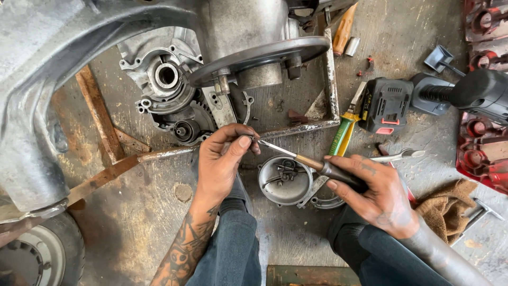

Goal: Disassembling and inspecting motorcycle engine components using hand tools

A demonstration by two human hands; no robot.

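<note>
Seen from above, the left hand has its thumb and fingertips pinched together on a tiny part, too small to make out, held just above and left of a round metal cover lying open side up on the concrete floor. The right hand, to the right of the cover, has its fingers clamped around the dark handle of a thin screwdriver, whose bright blade slants up and left across the cover until its tip touches the pinched part. Doing this well likely means keeping the blade in line with the part and pressing lightly, with the work kept over the cover (a dropped piece would then land inside it). Above and left of the cover sits an engine casing with an open bearing hole. To the cover's upper right lie a green-handled screwdriver and a black cordless power tool; to its right, a brown rag.
</note>
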